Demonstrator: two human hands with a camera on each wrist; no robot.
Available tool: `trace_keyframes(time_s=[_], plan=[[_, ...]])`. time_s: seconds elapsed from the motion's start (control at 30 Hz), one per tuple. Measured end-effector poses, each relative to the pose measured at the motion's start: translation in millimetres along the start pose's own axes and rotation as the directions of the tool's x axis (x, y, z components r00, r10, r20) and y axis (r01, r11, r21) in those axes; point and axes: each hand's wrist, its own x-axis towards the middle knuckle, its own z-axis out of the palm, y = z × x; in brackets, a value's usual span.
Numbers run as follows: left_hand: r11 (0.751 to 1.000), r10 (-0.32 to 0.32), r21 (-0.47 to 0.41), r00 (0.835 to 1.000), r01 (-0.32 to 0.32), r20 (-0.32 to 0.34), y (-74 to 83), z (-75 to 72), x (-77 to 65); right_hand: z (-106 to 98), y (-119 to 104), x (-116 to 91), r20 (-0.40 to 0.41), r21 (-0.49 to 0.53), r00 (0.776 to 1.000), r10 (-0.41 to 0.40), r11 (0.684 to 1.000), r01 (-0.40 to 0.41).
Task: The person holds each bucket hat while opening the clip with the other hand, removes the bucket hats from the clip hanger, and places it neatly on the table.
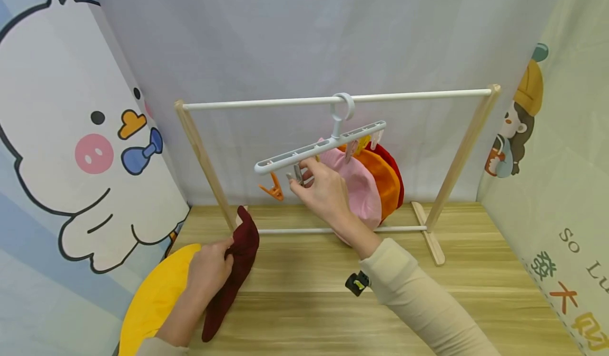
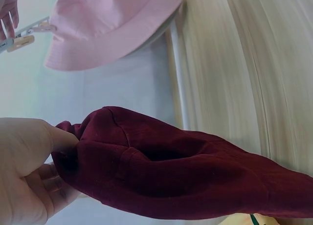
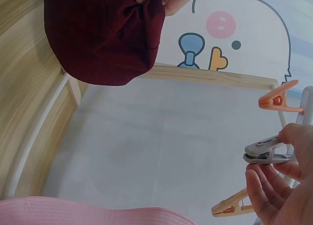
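Note:
My left hand (image 1: 209,268) grips a maroon bucket hat (image 1: 243,261) by its crown, and the hat droops toward the table. In the left wrist view, the thumb presses into the maroon cloth. My right hand (image 1: 325,189) pinches a grey clip (image 3: 266,150) under the grey hanger (image 1: 295,157), thumb on top and fingers below. The clip's jaws hold no cloth. At the hanger's left end dangles an orange clip (image 1: 272,188). A pink bucket hat (image 1: 359,186), an orange hat (image 1: 384,181) and a red hat (image 1: 401,181) hang from the hanger's right half.
The hanger hooks over the white top rod (image 1: 266,102) of a wooden rack (image 1: 206,165). A yellow hat (image 1: 157,298) lies by the left forearm. A lower rod (image 1: 295,231) crosses just above the wooden table (image 1: 295,313). A tan clip (image 3: 230,204) shows in the right wrist view.

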Motion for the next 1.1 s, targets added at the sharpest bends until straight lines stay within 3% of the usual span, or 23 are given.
trace_keyframes(time_s=[0.2, 0.47, 0.77, 1.1], plan=[[0.999, -0.023, 0.026, 0.999, 0.022, 0.031, -5.3, 0.8, 1.7, -0.6, 0.2, 0.3, -0.003, -0.007, 1.000, -0.005, 1.000, 0.005], [0.998, -0.012, 0.058, 1.000, 0.011, 0.010, -12.1, 6.0, 3.0, -1.1, 0.4, 0.4, 0.000, -0.002, 1.000, -0.006, 1.000, 0.006], [0.995, -0.061, 0.075, 0.998, 0.058, 0.031, -19.3, 10.7, 3.7, -1.3, 0.3, 0.0, 0.007, 0.006, 1.000, -0.008, 1.000, 0.008], [0.987, -0.039, 0.154, 0.998, 0.046, -0.050, -20.3, 23.8, 1.6, -1.7, 0.6, -0.6, 0.000, -0.011, 1.000, -0.013, 1.000, 0.013]])
